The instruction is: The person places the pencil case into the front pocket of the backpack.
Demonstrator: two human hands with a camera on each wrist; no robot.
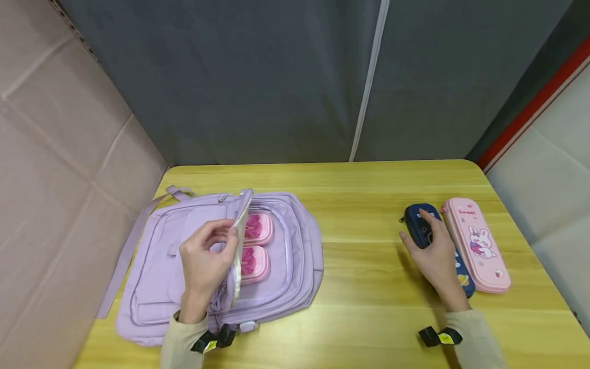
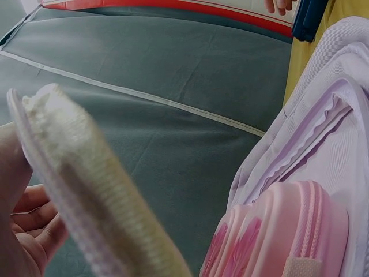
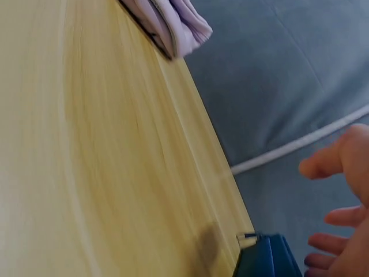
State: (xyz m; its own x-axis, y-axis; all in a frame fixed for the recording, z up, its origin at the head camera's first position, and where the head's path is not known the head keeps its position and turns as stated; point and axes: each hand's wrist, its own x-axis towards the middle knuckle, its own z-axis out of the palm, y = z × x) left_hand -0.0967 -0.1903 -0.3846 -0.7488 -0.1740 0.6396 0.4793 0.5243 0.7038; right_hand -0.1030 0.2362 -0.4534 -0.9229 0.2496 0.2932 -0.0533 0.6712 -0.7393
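We have two hands here: at left of the frame, the left hand [image 1: 207, 259] pinches one raised flap [image 1: 240, 241], and just past it two small pink cases [image 1: 260, 228] lie on one lavender backpack [image 1: 161, 256]. Over at right, the right hand [image 1: 435, 259] is loose, gripping nothing, above one navy case [image 1: 414, 225]; contact we can't tell. Beside that, we spot one rabbit-printed pink case [image 1: 481, 246], with one yellow table [image 1: 359, 266] beneath.
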